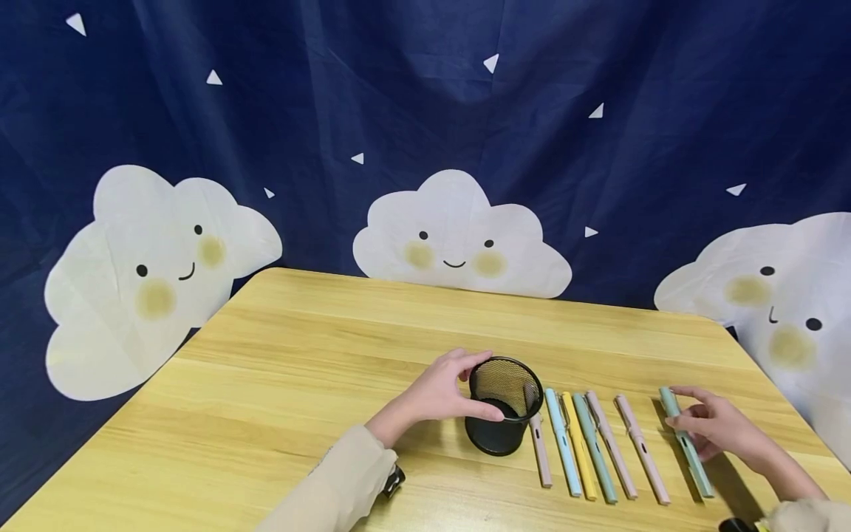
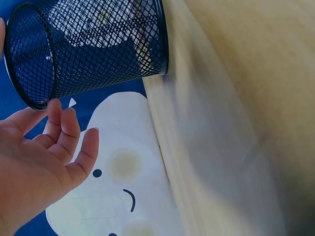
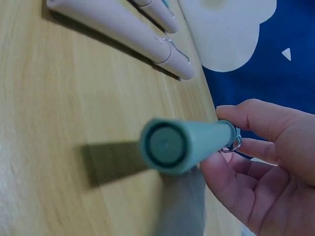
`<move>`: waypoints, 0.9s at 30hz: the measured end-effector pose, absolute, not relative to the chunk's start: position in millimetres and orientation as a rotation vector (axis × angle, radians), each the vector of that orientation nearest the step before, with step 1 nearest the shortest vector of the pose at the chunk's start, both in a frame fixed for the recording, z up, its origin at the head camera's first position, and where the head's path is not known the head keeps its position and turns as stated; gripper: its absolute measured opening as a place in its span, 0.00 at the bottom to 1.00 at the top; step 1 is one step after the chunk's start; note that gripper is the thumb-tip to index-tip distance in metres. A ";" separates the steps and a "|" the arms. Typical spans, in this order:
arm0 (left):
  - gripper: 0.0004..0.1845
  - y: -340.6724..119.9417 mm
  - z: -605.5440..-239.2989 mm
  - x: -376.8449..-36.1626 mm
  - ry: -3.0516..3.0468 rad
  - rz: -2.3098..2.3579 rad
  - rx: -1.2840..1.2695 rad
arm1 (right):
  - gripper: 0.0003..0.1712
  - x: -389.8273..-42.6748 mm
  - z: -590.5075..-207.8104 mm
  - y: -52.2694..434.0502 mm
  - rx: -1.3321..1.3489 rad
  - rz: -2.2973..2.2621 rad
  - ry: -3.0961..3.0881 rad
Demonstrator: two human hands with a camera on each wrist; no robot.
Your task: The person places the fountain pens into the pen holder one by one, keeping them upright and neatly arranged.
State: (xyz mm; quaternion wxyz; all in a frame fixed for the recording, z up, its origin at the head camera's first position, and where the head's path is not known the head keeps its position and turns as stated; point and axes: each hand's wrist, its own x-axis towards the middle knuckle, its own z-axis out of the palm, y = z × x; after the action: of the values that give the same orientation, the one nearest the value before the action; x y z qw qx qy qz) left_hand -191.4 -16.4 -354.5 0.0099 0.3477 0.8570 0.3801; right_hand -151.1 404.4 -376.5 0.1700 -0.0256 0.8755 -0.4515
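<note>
A black mesh pen cup [image 1: 503, 408] [image 2: 93, 44] stands upright on the wooden table [image 1: 299, 355]. My left hand [image 1: 475, 386] [image 2: 29, 78] holds it near the rim, fingers on its far left side and thumb on its near side. To its right lie several pens side by side: pink [image 1: 541, 452], light blue [image 1: 562, 443], yellow [image 1: 579, 448], green [image 1: 595, 452] and two more pink ones [image 1: 642, 451] [image 3: 123, 24]. At the row's right end, my right hand [image 1: 678, 417] [image 3: 219, 140] pinches a mint-green pen [image 1: 691, 458] [image 3: 182, 145] near its far end, which is raised a little above the table.
A dark blue cloth with white smiling clouds [image 1: 459, 236] hangs right behind the table. The table's right edge is close to my right hand. A small black object [image 1: 734, 524] lies at the near right. Bare wood [image 1: 279, 414] stretches to the left of the cup.
</note>
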 end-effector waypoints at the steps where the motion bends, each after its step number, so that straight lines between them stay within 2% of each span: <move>1: 0.44 -16.3 -354.8 -191.7 2.674 1.188 1.089 | 0.38 -150.9 -377.0 404.8 -0.079 -1.297 2.479; 7: 0.46 -15.5 -356.7 -194.0 2.649 1.218 1.091 | 0.36 -151.5 -378.6 403.3 -0.101 -1.376 2.473; 10: 0.46 -15.0 -356.5 -195.0 2.622 1.247 1.082 | 0.27 -151.7 -378.6 401.3 -0.115 -1.438 2.468; 13: 0.46 -14.4 -356.0 -195.4 2.577 1.284 1.058 | 0.22 -152.0 -378.3 398.6 -0.151 -1.487 2.476; 14: 0.46 -14.3 -355.8 -195.3 2.563 1.296 1.047 | 0.21 -152.3 -378.5 397.6 -0.162 -1.494 2.486; 17: 0.46 -13.9 -355.1 -194.8 2.537 1.319 1.019 | 0.30 -153.5 -377.3 393.6 -0.190 -1.492 2.517; 20: 0.46 -13.7 -355.2 -194.6 2.532 1.324 0.998 | 0.33 -154.9 -374.9 389.4 -0.165 -1.500 2.531; 23: 0.46 -13.5 -355.6 -194.6 2.527 1.328 0.985 | 0.33 -155.7 -371.8 384.7 -0.145 -1.523 2.537; 27: 0.47 -13.2 -354.8 -194.1 2.520 1.326 0.984 | 0.26 -155.1 -370.0 380.6 -0.160 -1.592 2.537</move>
State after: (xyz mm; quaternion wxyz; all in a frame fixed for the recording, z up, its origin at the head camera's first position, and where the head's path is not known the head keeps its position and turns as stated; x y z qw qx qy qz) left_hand -194.1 -13.2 -354.8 0.0647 0.3259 0.8347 0.4392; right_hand -155.1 380.6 -370.0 0.0713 -0.0533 0.8437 -0.5294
